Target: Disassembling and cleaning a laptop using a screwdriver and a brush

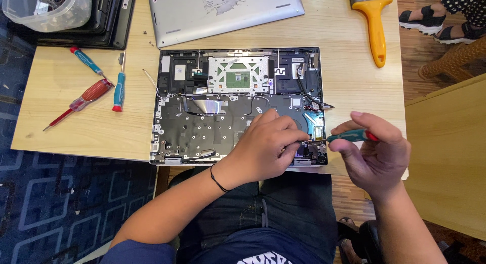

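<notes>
The opened laptop chassis (238, 104) lies at the near edge of the wooden surface (66, 127). The left hand (266, 145) pinches something small at its near right corner; the right hand (372, 150), just right of it, grips a teal screwdriver (349, 136). The exposed boards look fragile, best held by the frame. Spare screwdrivers (96, 84) lie left; blue patterned carpet lies below.
</notes>
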